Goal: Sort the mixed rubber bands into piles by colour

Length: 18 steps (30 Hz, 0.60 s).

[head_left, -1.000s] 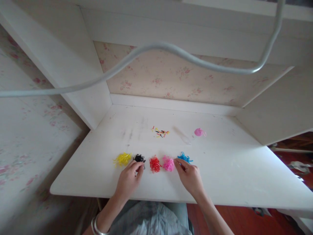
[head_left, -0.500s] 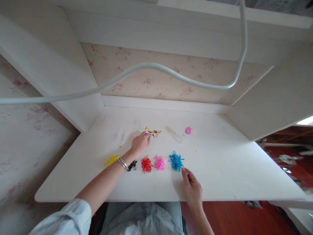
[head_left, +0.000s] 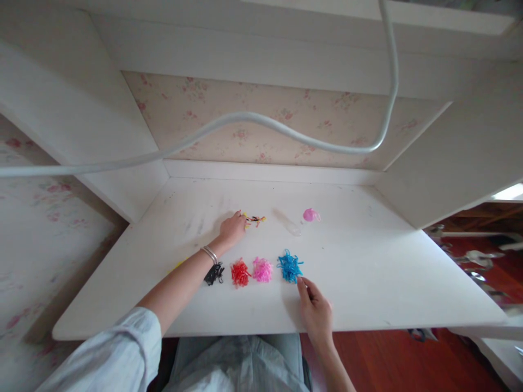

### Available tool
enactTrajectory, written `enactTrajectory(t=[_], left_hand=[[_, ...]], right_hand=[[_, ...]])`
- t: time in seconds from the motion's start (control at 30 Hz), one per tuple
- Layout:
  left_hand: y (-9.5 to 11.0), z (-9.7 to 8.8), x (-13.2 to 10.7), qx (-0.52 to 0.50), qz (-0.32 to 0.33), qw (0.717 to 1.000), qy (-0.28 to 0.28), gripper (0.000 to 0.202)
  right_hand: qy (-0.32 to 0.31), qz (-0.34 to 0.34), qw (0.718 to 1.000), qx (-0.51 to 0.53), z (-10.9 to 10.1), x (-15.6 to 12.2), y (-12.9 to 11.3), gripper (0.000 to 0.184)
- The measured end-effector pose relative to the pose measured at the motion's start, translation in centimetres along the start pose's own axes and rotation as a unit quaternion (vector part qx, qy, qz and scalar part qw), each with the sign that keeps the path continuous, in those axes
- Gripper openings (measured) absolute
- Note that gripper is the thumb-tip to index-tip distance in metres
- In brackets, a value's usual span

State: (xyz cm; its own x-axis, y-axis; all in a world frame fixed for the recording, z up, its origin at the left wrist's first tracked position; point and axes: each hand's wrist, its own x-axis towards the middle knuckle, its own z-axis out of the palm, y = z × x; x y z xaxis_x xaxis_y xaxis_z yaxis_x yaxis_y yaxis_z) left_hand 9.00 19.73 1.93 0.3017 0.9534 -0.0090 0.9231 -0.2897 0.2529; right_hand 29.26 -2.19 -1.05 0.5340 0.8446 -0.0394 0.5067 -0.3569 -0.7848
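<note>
My left hand point(head_left: 233, 229) reaches over the white desk to a small mixed cluster of yellow, red and black rubber bands point(head_left: 255, 220). Its fingers are bent together at the cluster's left edge; what they pinch is too small to make out. Near the front, my right hand point(head_left: 316, 310) has thumb and fingertips pressed together, touching or just beside the lower edge of a blue rubber band pile point(head_left: 290, 267). Whatever is in that pinch is hidden. Pink point(head_left: 262, 270), red point(head_left: 240, 273) and black point(head_left: 214, 274) rubber band piles lie leftward. My left forearm mostly covers a yellow pile point(head_left: 178, 265).
Behind the piles lie a clear, tube-like bag or container point(head_left: 293, 226) and a pink round item point(head_left: 311, 215). A white cable point(head_left: 245, 117) crosses the view above the desk point(head_left: 368, 283). Side panels and a back ledge point(head_left: 269, 172) enclose the desk.
My left hand has shifted slightly up and left at the mixed cluster, and its forearm uncovers more of the black pile. My right hand keeps its pinch by the blue pile. The view shifted slightly.
</note>
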Motion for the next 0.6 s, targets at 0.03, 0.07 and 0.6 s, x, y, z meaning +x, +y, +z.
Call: enactTrajectory(t=[0.03,0.07,0.6], left_hand=[[0.0,-0.1,0.0,-0.001,0.001,1.0,0.001,0.028],[0.0,-0.2,-0.1,-0.002,0.001,1.0,0.002,0.028],[-0.1,-3.3,-10.0,-0.027,0.011,1.0,-0.012,0.02]], right_hand=[[0.0,0.001,1.0,0.0,0.0,0.0,0.0,0.053],[-0.001,0.003,1.0,0.002,0.0,0.0,-0.1,0.053],[-0.063,0.005,0.993,0.096,-0.4,1.4,-1.9,0.053]])
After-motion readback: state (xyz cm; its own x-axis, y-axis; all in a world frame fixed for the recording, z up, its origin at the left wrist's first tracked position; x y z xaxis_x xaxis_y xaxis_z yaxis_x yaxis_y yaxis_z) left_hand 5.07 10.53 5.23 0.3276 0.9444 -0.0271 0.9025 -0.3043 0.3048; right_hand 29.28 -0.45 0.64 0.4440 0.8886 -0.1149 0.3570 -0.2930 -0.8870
